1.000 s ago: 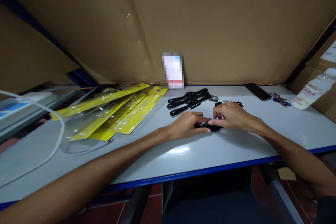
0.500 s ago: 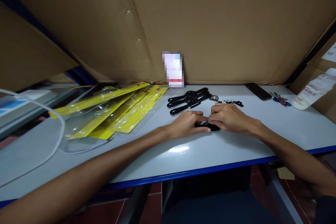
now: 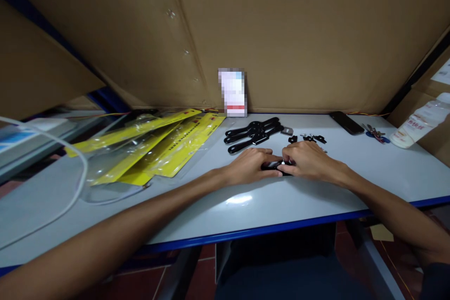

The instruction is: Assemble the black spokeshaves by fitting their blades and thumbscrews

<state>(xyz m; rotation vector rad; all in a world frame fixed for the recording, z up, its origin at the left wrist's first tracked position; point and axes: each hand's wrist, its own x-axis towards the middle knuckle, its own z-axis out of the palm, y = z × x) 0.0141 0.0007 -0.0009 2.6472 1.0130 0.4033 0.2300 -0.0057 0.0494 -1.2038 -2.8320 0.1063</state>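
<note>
A black handled tool (image 3: 287, 172) lies flat on the table in front of me, mostly hidden under my fingers. My left hand (image 3: 250, 167) grips its left part between thumb and fingers. Over its right part, my right hand (image 3: 307, 161) has thumb and forefinger pinched together at a tiny bright spot, too small to name. Just beyond my hands several similar black handled tools (image 3: 258, 133) lie in a pile. A flat grey metal piece (image 3: 287, 131) touches the pile's right side. Small black parts (image 3: 292, 139) and tiny silvery pieces lie behind my right hand.
Yellow cards in clear plastic packaging (image 3: 183, 150) spread over the left of the table (image 3: 211, 215). A white cable (image 3: 85, 168) loops there. A phone (image 3: 346, 122), keys (image 3: 375, 134) and a tilted white bottle (image 3: 418, 122) are at right. A blurred upright panel (image 3: 232, 93) leans against the cardboard wall.
My right hand has shifted slightly, uncovering more of the small black parts behind it, and a bright spot now shows at its fingertips. My left hand stays in place.
</note>
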